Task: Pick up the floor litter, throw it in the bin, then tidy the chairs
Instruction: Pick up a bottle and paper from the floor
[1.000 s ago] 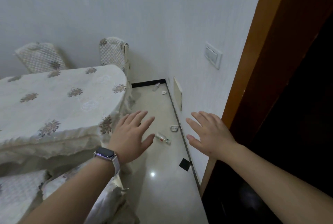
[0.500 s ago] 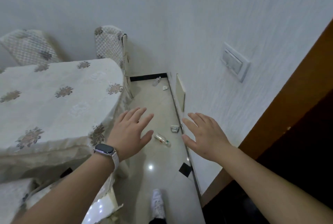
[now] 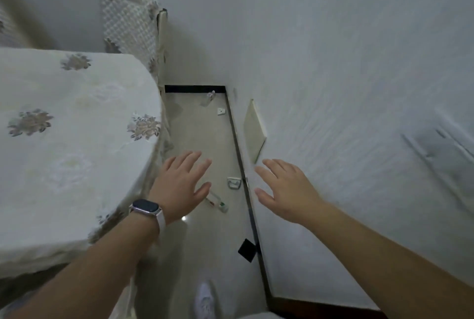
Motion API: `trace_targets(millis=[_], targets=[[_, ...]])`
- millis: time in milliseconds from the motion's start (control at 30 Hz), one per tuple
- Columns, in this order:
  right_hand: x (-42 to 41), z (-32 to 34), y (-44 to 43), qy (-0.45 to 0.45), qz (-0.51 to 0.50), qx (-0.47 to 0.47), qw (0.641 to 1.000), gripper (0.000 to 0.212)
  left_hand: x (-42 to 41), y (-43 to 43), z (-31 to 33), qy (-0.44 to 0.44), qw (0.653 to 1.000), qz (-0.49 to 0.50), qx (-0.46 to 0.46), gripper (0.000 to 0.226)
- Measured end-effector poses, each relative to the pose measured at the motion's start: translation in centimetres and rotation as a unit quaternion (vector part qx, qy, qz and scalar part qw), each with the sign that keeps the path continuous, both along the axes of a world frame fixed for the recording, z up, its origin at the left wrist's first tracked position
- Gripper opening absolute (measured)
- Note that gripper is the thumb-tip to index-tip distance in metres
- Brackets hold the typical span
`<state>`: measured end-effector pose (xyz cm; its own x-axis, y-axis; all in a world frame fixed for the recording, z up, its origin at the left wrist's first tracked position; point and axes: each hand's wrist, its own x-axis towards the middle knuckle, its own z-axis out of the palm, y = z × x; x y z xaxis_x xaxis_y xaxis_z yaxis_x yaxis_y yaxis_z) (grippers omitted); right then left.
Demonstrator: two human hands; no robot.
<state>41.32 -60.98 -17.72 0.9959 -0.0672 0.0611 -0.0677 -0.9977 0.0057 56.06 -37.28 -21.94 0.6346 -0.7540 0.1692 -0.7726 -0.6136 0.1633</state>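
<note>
A cloth-covered table (image 3: 64, 139) fills the left, a covered chair (image 3: 130, 23) behind its far corner. The left hand (image 3: 179, 185) hovers with fingers straight, spread and empty above the floor litter: a small bottle (image 3: 218, 203) just right of its thumb, a white scrap (image 3: 234, 183) beyond, a far bottle (image 3: 210, 95) and far scrap (image 3: 221, 111) by the corner. The right hand (image 3: 284, 190), likewise spread and empty, hangs near the wall (image 3: 333, 87).
</note>
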Motion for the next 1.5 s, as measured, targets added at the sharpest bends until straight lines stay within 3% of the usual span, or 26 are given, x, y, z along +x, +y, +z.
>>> trace_targets(millis=[200,433,767,933,1167,1500], targets=[[5.1,-3.7,-2.4,0.018,-0.025,0.012,0.999,0.046,6.0,-2.0,-3.7,0.063,0.998,0.024,0.008,0.060],[11.3,-10.6,-7.1,0.042,-0.069,0.063,0.995,0.047,11.6,-6.9,-7.7,0.079,0.995,0.039,-0.051,0.055],[24.8,-24.3,-16.2,0.087,-0.096,0.115,0.985,0.047,22.0,-16.8,-19.1,0.127,0.991,0.041,0.016,0.054],[30.0,-32.6,-19.0,0.084,-0.101,0.134,0.982,0.047,26.5,-20.8,-29.4,0.164,0.985,0.060,0.008,0.051],[32.8,-50.5,-21.1,0.066,-0.110,0.139,0.982,0.051,27.2,-23.0,-48.7,0.214,0.973,0.081,0.005,0.056],[34.1,-74.1,-23.9,0.100,-0.125,0.151,0.975,0.051,27.1,-23.6,-72.0,0.198,0.977,-0.008,0.081,0.063]])
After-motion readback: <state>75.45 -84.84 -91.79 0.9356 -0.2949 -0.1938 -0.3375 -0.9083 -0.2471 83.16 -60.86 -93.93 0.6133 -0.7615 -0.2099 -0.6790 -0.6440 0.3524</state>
